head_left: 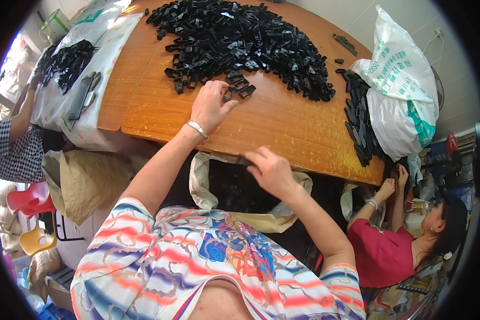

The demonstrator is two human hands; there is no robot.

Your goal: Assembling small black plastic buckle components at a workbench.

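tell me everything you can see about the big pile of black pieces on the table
The pile of black pieces is a loose heap of many small, flat, glossy parts, plastic by the look, spread across the far half of the wooden table. Its near edge thins into stray pieces, where the left hand rests with its fingertips on a few.

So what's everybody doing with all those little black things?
A person sits at a wooden table with a big heap of small black plastic pieces. The left hand reaches into the near edge of the heap. The right hand pinches one black piece over an open sack under the table's edge. A second person in a red top handles pieces at the right corner.
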